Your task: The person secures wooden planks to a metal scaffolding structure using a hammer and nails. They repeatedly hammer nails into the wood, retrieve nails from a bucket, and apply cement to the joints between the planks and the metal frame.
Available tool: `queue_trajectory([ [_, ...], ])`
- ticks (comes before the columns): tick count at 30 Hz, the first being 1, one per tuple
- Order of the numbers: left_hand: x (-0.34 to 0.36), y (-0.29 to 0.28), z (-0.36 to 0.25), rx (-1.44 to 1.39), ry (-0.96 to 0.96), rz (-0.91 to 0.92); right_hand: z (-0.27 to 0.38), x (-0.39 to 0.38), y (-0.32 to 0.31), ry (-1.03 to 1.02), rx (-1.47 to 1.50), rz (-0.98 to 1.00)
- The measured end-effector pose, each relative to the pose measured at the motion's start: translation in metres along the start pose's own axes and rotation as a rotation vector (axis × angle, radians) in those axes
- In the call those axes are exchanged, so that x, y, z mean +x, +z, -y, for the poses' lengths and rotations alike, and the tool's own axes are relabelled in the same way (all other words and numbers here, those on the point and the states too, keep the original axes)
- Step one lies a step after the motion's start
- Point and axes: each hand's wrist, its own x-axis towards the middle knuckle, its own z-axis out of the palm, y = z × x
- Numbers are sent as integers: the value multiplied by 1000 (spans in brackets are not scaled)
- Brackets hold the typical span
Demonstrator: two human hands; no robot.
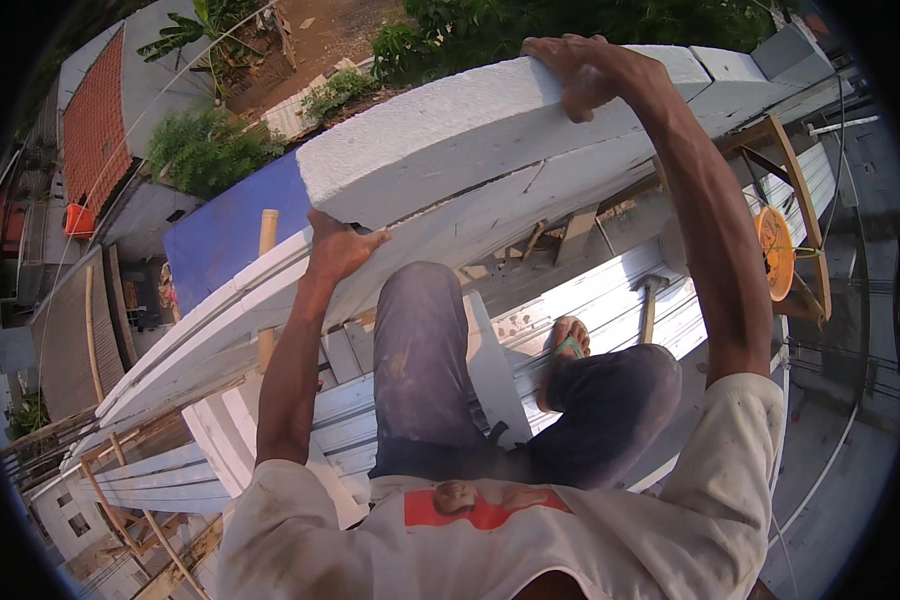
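A large white lightweight concrete block [430, 130] lies along the top of a wall of similar pale blocks [490, 215]. At the block's near left end, my left hand [338, 245] grips the lower corner, thumb out to the side and fingers partly hidden behind it. Farther right, my right hand [582, 75] is hooked over the block's top edge, its fingers bent across the upper face. A dark joint line runs beneath the block. More white blocks [730, 65] continue the row beyond my right hand.
Under my bent legs is a corrugated metal platform [580, 310] with a hammer [651, 290] on it. An orange bucket [773, 253] hangs by a wooden frame [805, 200] on the right. Loose white blocks [232, 425] lie left. Beyond the wall are a blue sheet [235, 230] and roofs far below.
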Motion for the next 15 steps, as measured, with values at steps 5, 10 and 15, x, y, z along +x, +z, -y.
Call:
queue_trajectory([
  [5, 2, -21, -23, -370, 55, -123, 0, 0, -6, 43, 13, 75],
  [10, 0, -15, -11, -358, 119, -197, 2, 1, -5, -57, -37, 38],
  [15, 0, -5, 1, -290, 171, -251, 3, 6, 1, -28, -20, 39],
])
